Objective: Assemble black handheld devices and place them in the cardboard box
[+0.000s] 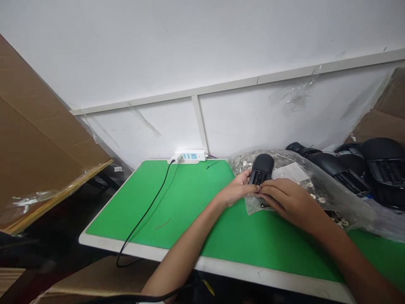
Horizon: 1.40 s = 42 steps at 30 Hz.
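A black plastic louvred part (262,169), like an air vent housing, stands tilted, its rounded end up and its slatted end down. My left hand (237,190) holds it from the left, and my right hand (284,202) presses in from the right, with the fingertips of both hands meeting at its lower end. Both hands rest over a transparent plastic bag (319,194) of small metal parts. A white paper sheet (286,172) lies on the bag, just right of the black part. Its lower end is mostly hidden by my fingers.
A green mat (177,202) covers the white table (190,256). A white power strip (190,156) sits at the wall, its black cable (145,215) running over the mat and off the front edge. Several black vent parts (384,173) are piled at right. Cardboard (38,126) leans at left.
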Available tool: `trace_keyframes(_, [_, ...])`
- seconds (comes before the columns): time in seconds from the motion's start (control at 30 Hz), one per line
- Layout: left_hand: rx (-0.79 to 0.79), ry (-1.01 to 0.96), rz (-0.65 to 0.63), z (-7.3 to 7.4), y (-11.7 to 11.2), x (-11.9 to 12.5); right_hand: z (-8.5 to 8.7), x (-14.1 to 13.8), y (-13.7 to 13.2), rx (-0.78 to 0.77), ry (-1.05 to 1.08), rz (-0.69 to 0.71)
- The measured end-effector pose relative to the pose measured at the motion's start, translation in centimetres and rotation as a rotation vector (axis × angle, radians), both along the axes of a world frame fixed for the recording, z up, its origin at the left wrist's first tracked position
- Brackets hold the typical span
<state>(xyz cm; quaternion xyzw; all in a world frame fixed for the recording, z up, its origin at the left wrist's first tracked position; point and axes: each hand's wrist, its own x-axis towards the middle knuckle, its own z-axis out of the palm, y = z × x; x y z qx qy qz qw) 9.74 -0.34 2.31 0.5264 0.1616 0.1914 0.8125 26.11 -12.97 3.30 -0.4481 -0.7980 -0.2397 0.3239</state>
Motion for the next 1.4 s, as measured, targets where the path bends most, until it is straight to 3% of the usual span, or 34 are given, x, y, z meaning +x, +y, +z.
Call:
trace_keyframes(0.43, [-0.06,-0.067,0.012,0.2,-0.6,0.2,-0.3,0.4,-0.2,-0.007,0.097,-0.001])
trace_keyframes(0.73, [-0.038,-0.066,0.026,0.7,-1.0,0.2,0.1,0.4,0.0,0.046,0.019,-0.003])
trace_keyframes(1.4, [-0.088,-0.078,0.144,-0.5,-1.4,0.8,-1.2,1.3,1.2,0.067,0.063,0.06])
